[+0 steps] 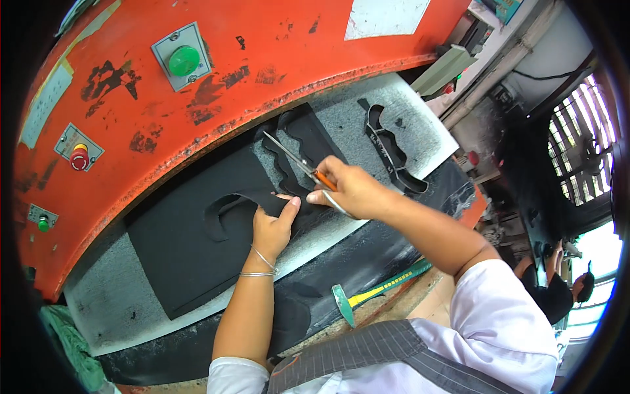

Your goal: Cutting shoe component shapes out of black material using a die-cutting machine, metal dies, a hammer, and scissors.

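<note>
here: left hand [272, 228], closed on a curled black strip [259, 196], over the black sheet [177, 262]; right hand [352, 190], gripping orange-handled scissors [308, 168], blades pointing upper left. speckled grey surface [102, 295] beneath the sheet. wavy-edged black frame [392, 155] on the surface, farther right. green-headed hammer [373, 293], nearer the body.

Head-worn fisheye view, angled downward.

Orange panel [275, 39]: two green buttons [184, 61], one red button [79, 157]. Worktop [98, 295], right end: one scalloped frame [385, 150]. Wearer's hands [271, 228] [351, 190]: two. Scissors [308, 167]: one pair. Hammers [371, 297]: one.
</note>
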A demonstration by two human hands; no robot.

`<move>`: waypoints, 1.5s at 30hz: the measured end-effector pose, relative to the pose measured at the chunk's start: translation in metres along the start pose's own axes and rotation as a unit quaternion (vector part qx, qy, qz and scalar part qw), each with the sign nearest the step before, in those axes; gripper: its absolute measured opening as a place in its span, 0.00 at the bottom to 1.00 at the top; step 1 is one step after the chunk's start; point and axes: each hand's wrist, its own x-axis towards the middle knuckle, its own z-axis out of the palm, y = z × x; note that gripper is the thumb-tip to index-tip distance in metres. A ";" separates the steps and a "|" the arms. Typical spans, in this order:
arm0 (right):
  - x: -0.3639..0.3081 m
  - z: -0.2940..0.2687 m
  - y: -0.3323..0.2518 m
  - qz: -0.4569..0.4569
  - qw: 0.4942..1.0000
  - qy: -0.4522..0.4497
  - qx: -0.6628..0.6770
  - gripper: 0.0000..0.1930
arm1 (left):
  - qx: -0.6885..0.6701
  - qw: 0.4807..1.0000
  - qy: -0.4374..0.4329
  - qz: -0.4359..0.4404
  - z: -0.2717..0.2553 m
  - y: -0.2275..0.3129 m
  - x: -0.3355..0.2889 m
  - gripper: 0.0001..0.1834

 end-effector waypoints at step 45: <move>-0.022 -0.036 -0.003 0.162 0.932 -0.315 -0.078 0.41 | 0.012 0.992 0.084 0.093 -0.007 0.002 -0.027 0.07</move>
